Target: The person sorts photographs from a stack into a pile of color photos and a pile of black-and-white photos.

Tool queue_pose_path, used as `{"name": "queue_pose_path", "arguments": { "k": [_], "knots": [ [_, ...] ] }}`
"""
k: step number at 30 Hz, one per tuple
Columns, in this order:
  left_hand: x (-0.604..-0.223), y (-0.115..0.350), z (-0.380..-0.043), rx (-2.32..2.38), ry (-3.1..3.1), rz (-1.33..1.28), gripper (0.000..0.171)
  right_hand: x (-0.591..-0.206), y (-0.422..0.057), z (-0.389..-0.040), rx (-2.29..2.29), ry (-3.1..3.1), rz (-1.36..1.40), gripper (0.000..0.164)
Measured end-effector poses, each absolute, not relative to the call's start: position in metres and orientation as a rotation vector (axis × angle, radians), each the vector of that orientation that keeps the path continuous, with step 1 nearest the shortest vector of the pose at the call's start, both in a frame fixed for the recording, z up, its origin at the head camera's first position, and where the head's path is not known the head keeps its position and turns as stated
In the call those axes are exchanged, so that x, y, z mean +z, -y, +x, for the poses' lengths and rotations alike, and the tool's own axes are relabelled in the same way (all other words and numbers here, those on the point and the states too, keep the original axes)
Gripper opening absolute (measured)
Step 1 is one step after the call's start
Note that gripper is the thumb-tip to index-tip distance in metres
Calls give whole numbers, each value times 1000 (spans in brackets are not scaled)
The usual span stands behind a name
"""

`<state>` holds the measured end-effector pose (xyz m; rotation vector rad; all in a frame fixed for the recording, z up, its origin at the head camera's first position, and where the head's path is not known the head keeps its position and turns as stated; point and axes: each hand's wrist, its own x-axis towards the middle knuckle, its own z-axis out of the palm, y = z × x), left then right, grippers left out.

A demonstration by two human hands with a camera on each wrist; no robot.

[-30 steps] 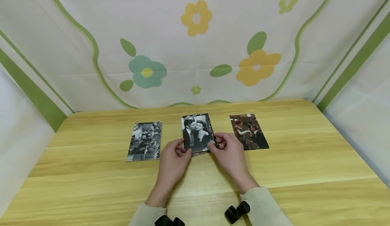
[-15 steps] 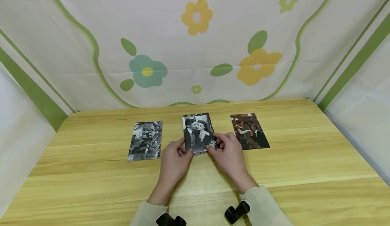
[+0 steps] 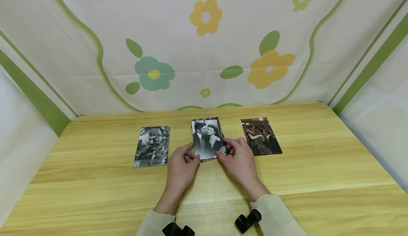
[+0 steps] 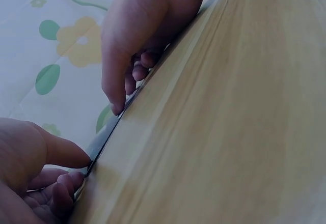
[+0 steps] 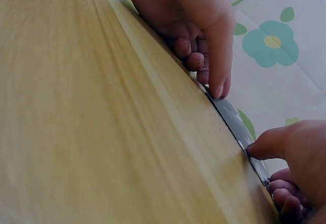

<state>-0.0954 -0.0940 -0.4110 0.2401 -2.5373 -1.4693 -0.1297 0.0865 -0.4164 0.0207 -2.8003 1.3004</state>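
Observation:
In the head view a black-and-white photo card point(image 3: 208, 137) of a couple tops a small pile at the middle of the table. My left hand point(image 3: 181, 167) pinches its near left corner, thumb on the front edge. At the near right corner my right hand point(image 3: 239, 160) grips it the same way. Edges of at least one card beneath peek out at the near side and the right. Both wrist views show the cards almost edge-on, a thin strip point(image 5: 234, 122) under the thumbs; how many are stacked cannot be told.
A black-and-white crowd photo point(image 3: 152, 146) lies flat to the left of the pile. To the right is a colour photo point(image 3: 262, 137) of two people. Behind the wooden table point(image 3: 95, 200) hangs a white cloth point(image 3: 178, 34) printed with flowers.
The couple photo has shifted slightly right, so less of the cards beneath shows along its right side. Both hands keep their hold and have barely moved.

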Motion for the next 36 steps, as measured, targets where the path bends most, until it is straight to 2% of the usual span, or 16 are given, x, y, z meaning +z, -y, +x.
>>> {"name": "queue_pose_path", "arguments": {
  "k": [20, 36],
  "knots": [
    [-410, 95, -93, -1528, 2485, 258, 42, -417, -86, -129, 1408, 2743, -9, 57],
    [-410, 98, -93, -1847, 2272, 338, 38, -412, -89, -128, 1695, 2561, -34, 50]
  ]
}}
